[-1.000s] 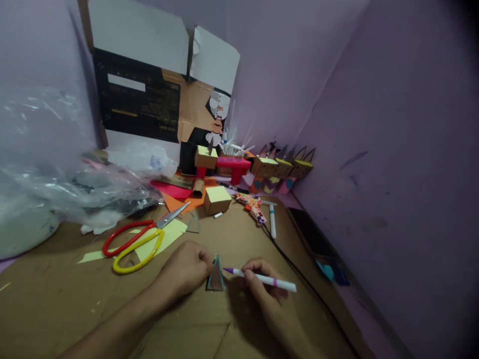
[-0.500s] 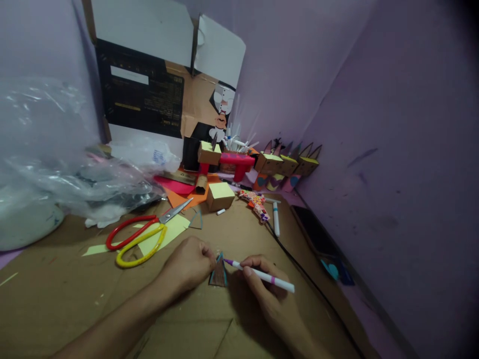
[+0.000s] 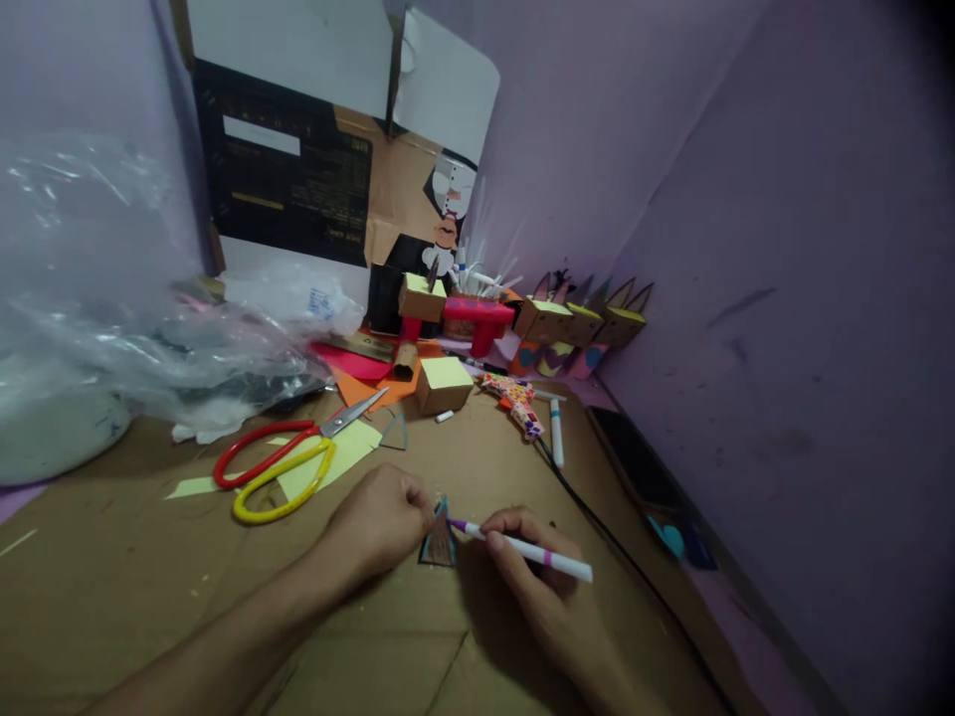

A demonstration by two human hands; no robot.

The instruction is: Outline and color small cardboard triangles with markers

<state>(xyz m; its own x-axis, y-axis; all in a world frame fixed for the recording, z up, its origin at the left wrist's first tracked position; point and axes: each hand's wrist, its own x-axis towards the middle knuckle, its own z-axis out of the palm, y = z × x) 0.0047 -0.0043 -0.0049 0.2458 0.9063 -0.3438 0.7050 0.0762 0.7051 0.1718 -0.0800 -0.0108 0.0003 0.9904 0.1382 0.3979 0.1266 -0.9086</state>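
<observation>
Cardboard sheet (image 3: 358, 646): spread over a purple surface (image 3: 21, 500)
Left: yellow paper (image 3: 356, 452), scissors (image 3: 328, 428) laid across
Far: yellow-topped box (image 3: 442, 394), glue gun (image 3: 523, 404) placed
Middle: brown triangle (image 3: 440, 546) laid

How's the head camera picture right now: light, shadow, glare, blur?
Head view: dim overall, the top right corner black; a soft shadow on the cardboard beside the right hand; glare streaks on the plastic bag; fine print on the box too soft to read; the tip of the marker at the triangle too small to confirm contact.
</observation>
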